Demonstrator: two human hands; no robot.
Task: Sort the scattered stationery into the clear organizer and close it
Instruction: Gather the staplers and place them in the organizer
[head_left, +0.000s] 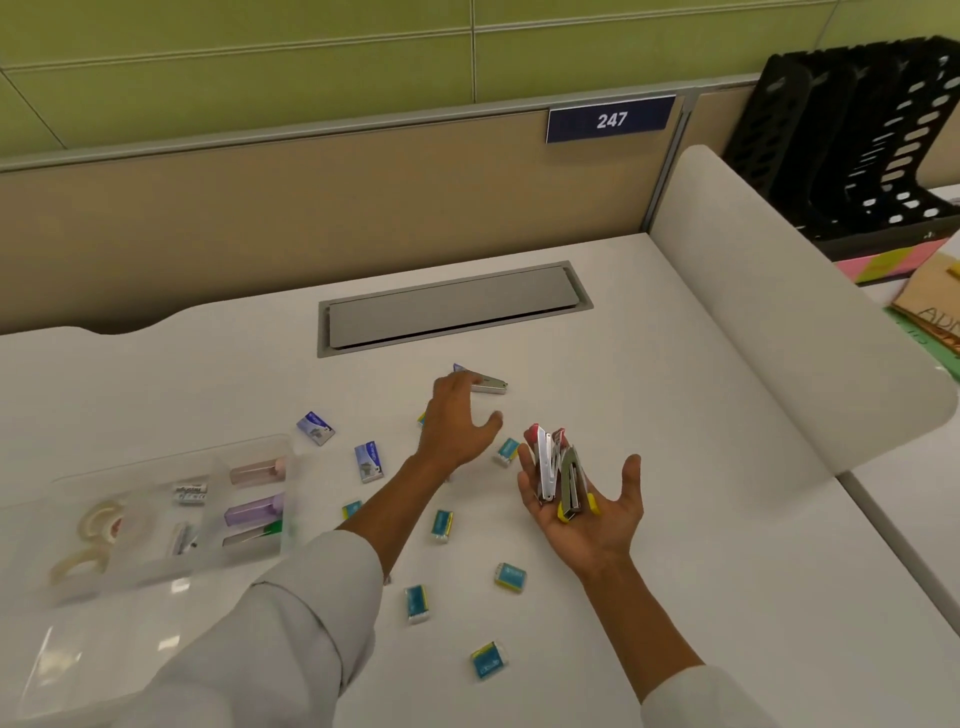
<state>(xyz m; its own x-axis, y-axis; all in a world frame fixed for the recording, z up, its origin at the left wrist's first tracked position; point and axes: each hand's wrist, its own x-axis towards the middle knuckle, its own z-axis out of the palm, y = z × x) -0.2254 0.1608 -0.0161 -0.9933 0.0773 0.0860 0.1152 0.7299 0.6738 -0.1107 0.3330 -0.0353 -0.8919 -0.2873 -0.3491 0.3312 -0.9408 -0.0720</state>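
Note:
A clear organizer (289, 470) stands open at the left, with tape rolls (98, 525), small batteries and pink, purple and green staplers in its compartments. My left hand (457, 423) reaches out across the desk, fingers stretched onto a small silver stapler (491, 384), thumb spread apart. My right hand (597, 525) is palm up with a red stapler (544, 462) and a yellow stapler (571, 491) lying in it. Several teal staple boxes (441, 525) and two blue-white boxes (369, 461) lie scattered between the hands and the organizer.
The organizer's clear lid (78, 665) lies flat at the lower left. A grey cable hatch (452, 309) is set into the desk behind the items. A white curved divider (753, 322) bounds the right side, with black file racks (872, 150) and papers beyond it.

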